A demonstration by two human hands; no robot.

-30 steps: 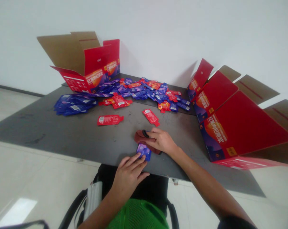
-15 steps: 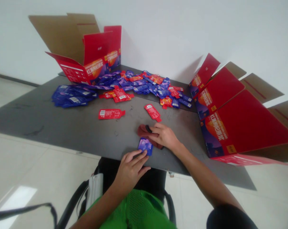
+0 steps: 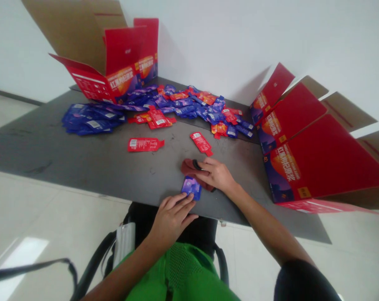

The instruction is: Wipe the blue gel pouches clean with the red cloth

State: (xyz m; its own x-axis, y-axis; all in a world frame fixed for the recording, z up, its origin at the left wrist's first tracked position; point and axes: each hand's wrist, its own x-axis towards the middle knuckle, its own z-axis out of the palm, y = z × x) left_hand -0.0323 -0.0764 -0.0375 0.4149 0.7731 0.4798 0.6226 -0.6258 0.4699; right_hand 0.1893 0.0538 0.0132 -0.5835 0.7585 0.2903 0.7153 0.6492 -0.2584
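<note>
A blue-purple pouch (image 3: 191, 187) lies flat near the front edge of the table. My left hand (image 3: 171, 217) rests its outstretched fingertips on the pouch's near end, fingers slightly apart. Bunched in my closed right hand (image 3: 220, 176) is a reddish-brown cloth (image 3: 188, 167) with a black edge, pressed over the far end of the pouch, so that end is hidden. Just beyond the cloth lies a red pouch (image 3: 201, 143), and to its left another red pouch (image 3: 146, 144).
Blue and red pouches (image 3: 186, 104) are heaped along the back, with a stack of blue pouches (image 3: 92, 120) at left. An open red carton (image 3: 123, 79) stands back left; several open red cartons (image 3: 317, 159) line the right side of the grey table (image 3: 114, 167).
The view has tilted slightly, so the table's far side sits higher. Both hands, the pouch and the cloth keep nearly the same places relative to each other.
</note>
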